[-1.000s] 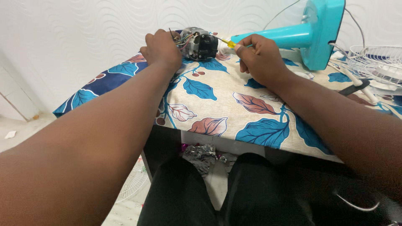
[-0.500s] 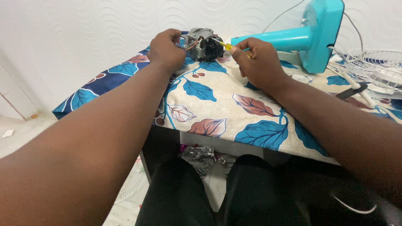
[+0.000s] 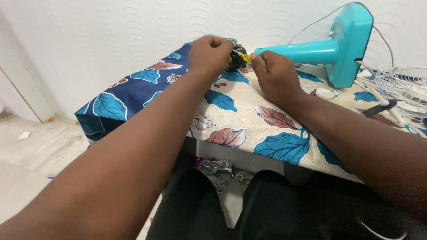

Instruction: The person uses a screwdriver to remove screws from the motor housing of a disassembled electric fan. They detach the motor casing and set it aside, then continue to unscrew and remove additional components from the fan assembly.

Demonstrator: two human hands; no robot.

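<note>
**Hands close in on the small motor at the far edge of the worktop**

Left hand (image 3: pixel 210 54) is wrapped around a dark motor-like part (image 3: pixel 235 58), fingers curled shut on it, holding it just above the leaf-print cloth (image 3: pixel 231 111) that covers the worktop. Right hand (image 3: pixel 273 73) pinches a thin yellow-tipped tool (image 3: pixel 243 57), looks like a small screwdriver; grip closed on it, tip touching the motor's side. Most of the tool is hidden inside the hand, so its full shape can't be told.

Change from a second ago: the left hand was lying flat over the motor and the right hand was resting further right on the cloth. Now both have come up and inward, the motor is gripped rather than covered, and the tool tip has moved in to meet it. I read that as shifting from steadying the part to actually working on it, likely at a screw or terminal, though the contact spot is too small to see.

Behind the hands lies a turquoise fan stand (image 3: pixel 329 49) on its side, cable running off it. To the right: a white wire grille (image 3: pixel 402 80), a small white cap (image 3: pixel 326 93), and a dark-handled tool (image 3: pixel 378 108). Crumpled foil (image 3: pixel 215 169) sits on the floor below the worktop.
</note>
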